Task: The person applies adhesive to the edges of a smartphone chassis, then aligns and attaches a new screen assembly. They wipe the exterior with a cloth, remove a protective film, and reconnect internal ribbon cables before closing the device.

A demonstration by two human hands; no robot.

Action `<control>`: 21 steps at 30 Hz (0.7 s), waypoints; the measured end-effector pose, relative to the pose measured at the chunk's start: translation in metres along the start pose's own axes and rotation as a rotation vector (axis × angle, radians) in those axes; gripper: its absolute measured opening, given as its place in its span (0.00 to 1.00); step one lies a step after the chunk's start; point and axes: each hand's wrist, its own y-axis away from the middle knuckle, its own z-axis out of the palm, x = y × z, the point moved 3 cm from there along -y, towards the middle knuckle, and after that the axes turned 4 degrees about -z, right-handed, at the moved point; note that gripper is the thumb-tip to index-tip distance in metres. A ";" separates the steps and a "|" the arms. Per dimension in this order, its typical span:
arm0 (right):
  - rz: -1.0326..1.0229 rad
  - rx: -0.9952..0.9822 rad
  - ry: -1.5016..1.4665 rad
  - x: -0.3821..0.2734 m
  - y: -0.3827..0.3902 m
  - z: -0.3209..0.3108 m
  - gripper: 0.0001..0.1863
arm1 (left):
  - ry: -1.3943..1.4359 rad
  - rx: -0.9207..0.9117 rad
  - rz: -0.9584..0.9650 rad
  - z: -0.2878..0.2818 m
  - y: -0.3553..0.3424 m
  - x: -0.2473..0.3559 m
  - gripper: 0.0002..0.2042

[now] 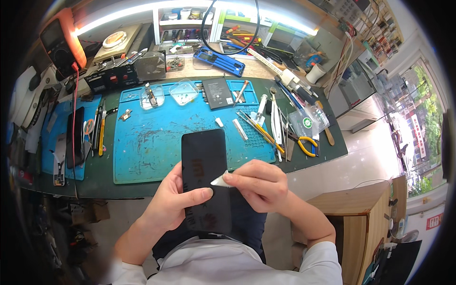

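My left hand (166,202) is closed round a smartphone (203,151) with a dark, glossy face turned up. Its thumb lies across the screen while the other fingers go out of sight behind the phone. Faint reflections show on the lower half of the glass. In my right hand (260,186) a small white pointed piece (219,181) is pinched between thumb and fingers. Whether it is folded tissue or a plastic pick, I cannot tell. Its tip is at the right side of the screen; contact is unclear. The phone is held over my lap, its top end over the blue work mat (149,154).
On the mat are a black battery (218,93), clear plastic boxes (184,92) and a small white cap (219,122). Tweezers (275,118) and yellow-handled pliers (308,146) lie right. Another phone (75,137) is left. An orange multimeter (61,42) stands behind.
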 end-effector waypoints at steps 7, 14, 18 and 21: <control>0.021 -0.009 -0.174 -0.020 0.026 0.008 0.18 | -0.075 0.073 0.113 0.002 -0.003 0.002 0.26; 0.737 0.194 -0.427 -0.031 0.054 0.004 0.17 | 0.039 0.198 0.210 0.005 -0.011 0.011 0.15; 0.639 0.498 0.014 -0.027 0.043 0.010 0.17 | 0.077 0.265 0.215 0.012 -0.017 0.008 0.13; 0.326 0.427 0.505 -0.032 0.028 0.020 0.19 | 0.115 0.266 0.230 0.011 -0.017 0.005 0.12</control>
